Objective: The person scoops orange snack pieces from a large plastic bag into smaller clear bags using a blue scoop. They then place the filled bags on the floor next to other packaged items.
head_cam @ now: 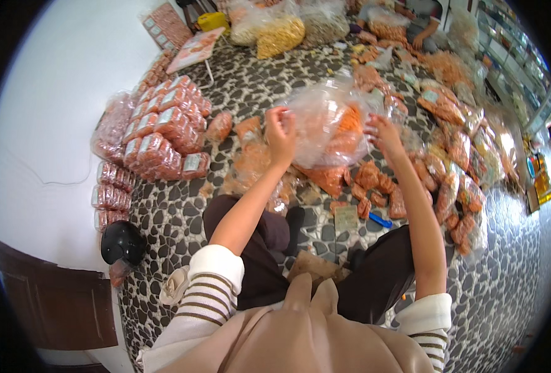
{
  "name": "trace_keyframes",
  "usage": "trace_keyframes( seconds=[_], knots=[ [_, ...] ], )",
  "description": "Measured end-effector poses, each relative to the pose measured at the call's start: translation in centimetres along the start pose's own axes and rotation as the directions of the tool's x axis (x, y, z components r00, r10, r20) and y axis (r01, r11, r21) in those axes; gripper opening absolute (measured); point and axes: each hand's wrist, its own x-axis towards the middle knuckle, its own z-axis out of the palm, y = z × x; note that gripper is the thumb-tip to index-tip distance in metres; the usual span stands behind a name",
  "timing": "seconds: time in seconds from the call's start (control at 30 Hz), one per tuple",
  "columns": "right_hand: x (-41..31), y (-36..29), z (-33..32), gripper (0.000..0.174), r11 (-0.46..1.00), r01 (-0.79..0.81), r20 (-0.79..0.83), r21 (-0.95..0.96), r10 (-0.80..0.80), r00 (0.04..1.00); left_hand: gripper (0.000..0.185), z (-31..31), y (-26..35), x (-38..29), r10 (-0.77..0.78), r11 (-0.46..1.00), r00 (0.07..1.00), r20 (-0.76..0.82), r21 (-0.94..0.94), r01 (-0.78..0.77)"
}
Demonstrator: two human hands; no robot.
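Note:
A large clear plastic bag point(303, 140) with shredded-looking orange food point(348, 122) inside stands on the floor in front of me. At its left edge my left hand point(281, 135) has its fingers curled on the plastic. My right hand point(383, 133) grips the opposite edge with bent fingers, the tips partly hidden by glare and film. Just below the bag lies an orange-filled packet point(329, 179). Several small orange packets point(373, 179) are scattered under my right forearm, near a blue-handled tool point(380, 220) and a greenish paper slip point(346, 217).
Stacked labelled packets point(163, 126) line the left wall, with a black helmet point(123, 243) below them. Filled bags point(457, 144) crowd the right side. A small folding table point(196, 49) and big snack sacks point(280, 35) stand farther off. Another person point(427, 30) sits at the back right.

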Motion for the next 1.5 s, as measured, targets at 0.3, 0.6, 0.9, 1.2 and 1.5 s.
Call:
trace_keyframes(
  seconds=[0.3, 0.6, 0.9, 1.2, 1.5],
  knots=[
    [0.9, 6.5, 8.9, 0.022, 0.825, 0.095, 0.337, -0.557, 0.120, 0.934, 0.021, -6.9, -8.3, -0.7, -0.110, 0.942, 0.934, -0.340, 0.263, 0.207],
    [0.2, 11.8, 5.4, 0.016, 0.662, 0.325, 0.261, -0.675, -0.198, 0.945, 0.014, -1.3, -7.7, -6.3, 0.000, 0.971, 0.966, 0.259, 0.231, -0.062],
    [-5.0, 18.5, -14.7, 0.020, 0.400, -0.436, -0.434, -0.806, 0.101, 0.895, 0.038, 10.4, -6.3, -20.8, -0.022, 0.997, 0.384, 0.923, 0.048, -0.058],
    [-9.3, 30.0, -13.3, 0.048, -0.167, -0.216, -0.236, -0.962, 0.104, 0.966, 0.045, 13.0, -10.6, -27.0, -0.376, 0.887, 0.126, 0.918, 0.396, -0.238],
    [-5.2, 24.8, -14.4, 0.037, -0.316, -0.261, -0.390, -0.912, 0.478, 0.787, 0.024, 10.6, -10.7, -22.3, -0.245, 0.969, 0.484, 0.840, 0.234, 0.083]
  ],
)
